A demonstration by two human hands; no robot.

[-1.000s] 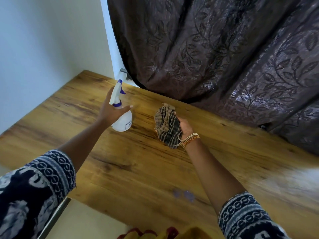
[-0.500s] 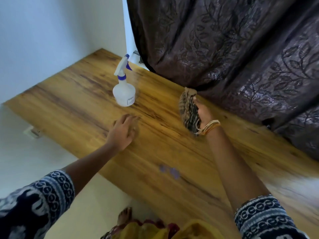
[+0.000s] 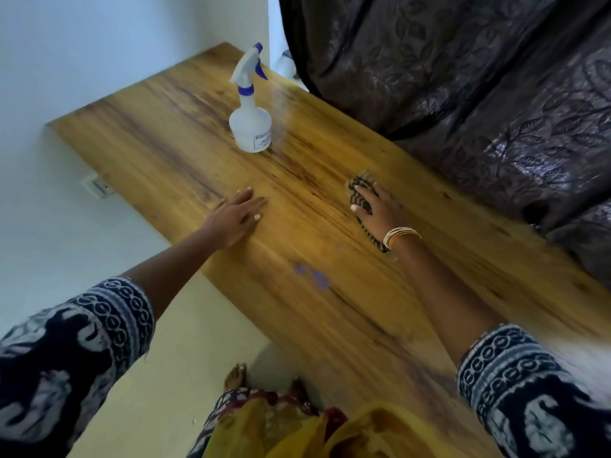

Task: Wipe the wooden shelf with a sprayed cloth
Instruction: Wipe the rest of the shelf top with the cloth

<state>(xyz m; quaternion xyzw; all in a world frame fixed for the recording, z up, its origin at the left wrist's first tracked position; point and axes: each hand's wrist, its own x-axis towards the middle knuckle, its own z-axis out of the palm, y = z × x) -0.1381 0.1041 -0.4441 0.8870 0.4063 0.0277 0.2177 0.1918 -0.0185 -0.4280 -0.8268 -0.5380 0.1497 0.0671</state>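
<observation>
Both of your hands are down on the wooden shelf (image 3: 330, 292). Your right hand (image 3: 380, 213) lies flat over the striped cloth (image 3: 360, 190), fingers fairly straight and spread, pressing it onto the wood; the cloth's folded end pokes out past your fingertips and a strip of it shows under your wrist beside the bangles (image 3: 400, 234). The grip there is loose: the fingers press on the fabric, and the thumb side is too blurred to tell whether it curls round an edge. Your left hand (image 3: 236, 219) rests palm-down on the shelf with fingers straight and together, holding nothing.

Take the spray bottle (image 3: 251, 127) as your landmark. It stands upright on the shelf, its white and purple trigger head (image 3: 248, 64) toward the far corner by the wall. Your left hand is on the near side of the bottle, well apart from it. The cloth and your right hand are to the bottle's right and nearer you, also well apart from it. Behind the bottle and to its right hangs a dark leaf-patterned curtain (image 3: 463, 77), whose hem touches the shelf's back edge. Nearer you than the bottle, between your two forearms, a small purple smudge (image 3: 314, 276) marks the wood.
</observation>
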